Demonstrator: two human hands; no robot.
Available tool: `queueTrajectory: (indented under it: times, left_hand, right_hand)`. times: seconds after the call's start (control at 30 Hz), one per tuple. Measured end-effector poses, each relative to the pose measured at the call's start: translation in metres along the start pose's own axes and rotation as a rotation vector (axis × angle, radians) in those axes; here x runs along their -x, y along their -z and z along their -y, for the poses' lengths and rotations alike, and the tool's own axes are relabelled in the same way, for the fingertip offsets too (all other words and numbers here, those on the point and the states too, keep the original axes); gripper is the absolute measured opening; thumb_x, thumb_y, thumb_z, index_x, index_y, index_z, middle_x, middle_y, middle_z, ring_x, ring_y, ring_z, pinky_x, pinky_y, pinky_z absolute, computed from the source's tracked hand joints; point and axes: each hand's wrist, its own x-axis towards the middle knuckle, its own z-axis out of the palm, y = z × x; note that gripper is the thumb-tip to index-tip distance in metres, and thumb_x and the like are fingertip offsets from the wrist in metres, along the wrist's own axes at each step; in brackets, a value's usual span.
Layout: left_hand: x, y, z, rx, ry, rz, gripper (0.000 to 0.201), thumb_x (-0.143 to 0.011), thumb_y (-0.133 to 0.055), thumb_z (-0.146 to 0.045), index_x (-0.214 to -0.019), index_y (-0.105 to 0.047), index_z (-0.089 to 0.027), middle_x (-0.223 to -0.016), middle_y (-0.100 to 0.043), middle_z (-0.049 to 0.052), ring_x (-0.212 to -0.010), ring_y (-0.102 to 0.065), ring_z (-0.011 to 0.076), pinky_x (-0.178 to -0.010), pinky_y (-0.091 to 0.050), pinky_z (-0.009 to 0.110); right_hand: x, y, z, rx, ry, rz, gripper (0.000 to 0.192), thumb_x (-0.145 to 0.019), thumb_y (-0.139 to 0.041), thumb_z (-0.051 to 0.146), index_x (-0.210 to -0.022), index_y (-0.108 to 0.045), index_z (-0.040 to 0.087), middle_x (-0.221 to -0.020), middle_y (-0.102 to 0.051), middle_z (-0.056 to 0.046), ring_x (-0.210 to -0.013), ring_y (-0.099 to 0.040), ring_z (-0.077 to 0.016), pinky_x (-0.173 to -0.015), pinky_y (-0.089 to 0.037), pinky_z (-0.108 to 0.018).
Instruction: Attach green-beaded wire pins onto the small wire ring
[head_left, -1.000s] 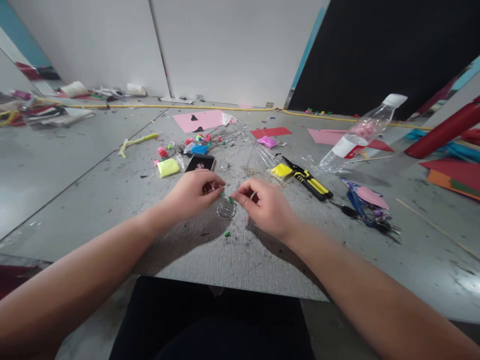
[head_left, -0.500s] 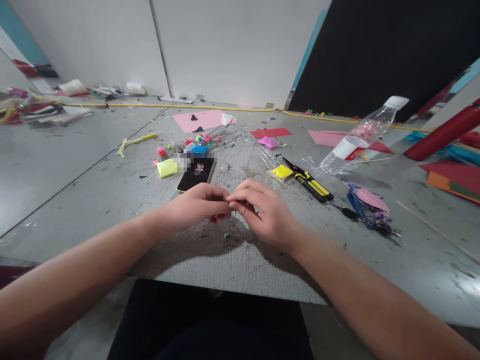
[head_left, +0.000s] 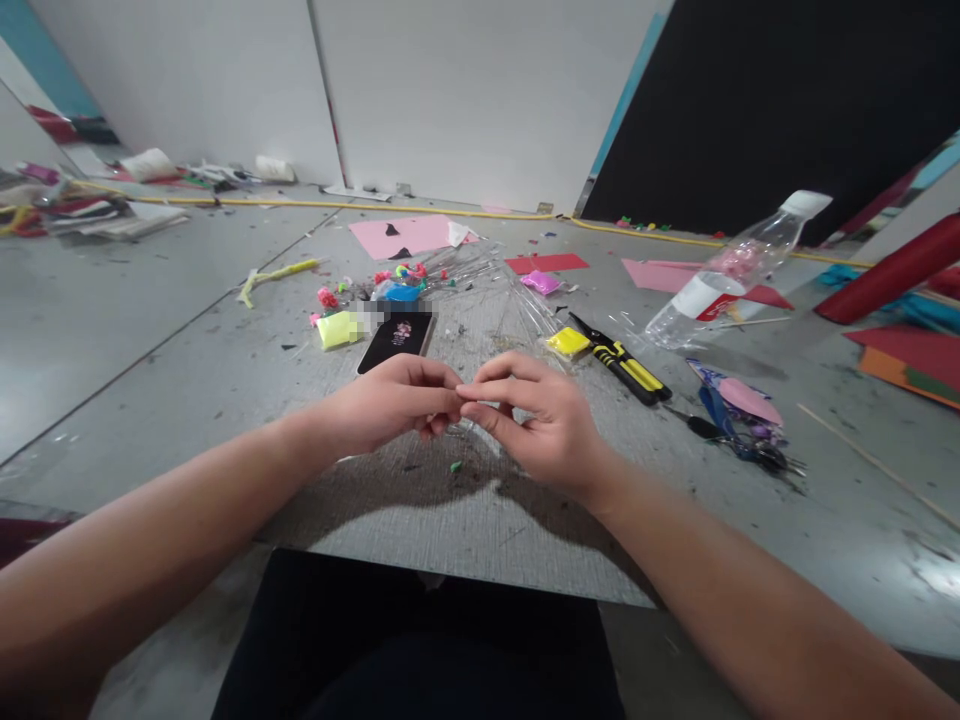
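My left hand [head_left: 397, 402] and my right hand [head_left: 534, 415] meet at the fingertips above the near part of the grey table [head_left: 360, 520]. Both are closed in a pinch. Whatever lies between the fingertips is hidden or too small to name. Just behind my left hand lies a phone [head_left: 396, 342] with a lit screen. A tiny green bit [head_left: 456, 467] rests on the table below my fingers. Beyond my right hand are a yellow packet [head_left: 568, 343] and black-and-yellow pliers [head_left: 622, 368].
A clear plastic bottle [head_left: 701, 297] stands tilted in view at the right, near keys [head_left: 772, 458] and a thin stick [head_left: 874, 462]. Pink paper [head_left: 409, 236], a blue packet [head_left: 401, 293] and a pale yellow packet [head_left: 339, 330] lie farther back. A red roll [head_left: 892, 270] is far right.
My hands stay together at the fingertips. The right hand's fingers have shifted slightly, opening a wider gap behind the pinch. The whole view has moved a little.
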Motion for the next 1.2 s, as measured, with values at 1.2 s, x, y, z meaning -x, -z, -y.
queueTrajectory:
  times: [1.2]
  left_hand:
    - [-0.0019,0.0026,0.0010,-0.008,-0.003,-0.010,0.014,-0.083,-0.062,-0.014,-0.069,-0.067,-0.015,-0.060,-0.059,-0.003,-0.051,-0.054,0.0046,-0.045,-0.039,0.016]
  right_hand:
    - [-0.0013,0.0004,0.0073,-0.005,-0.094,0.014,0.015,-0.090,-0.062,0.011,-0.097,-0.073,0.018,-0.091,-0.066,-0.004,-0.069,-0.059,-0.0106,-0.059,-0.050,-0.025]
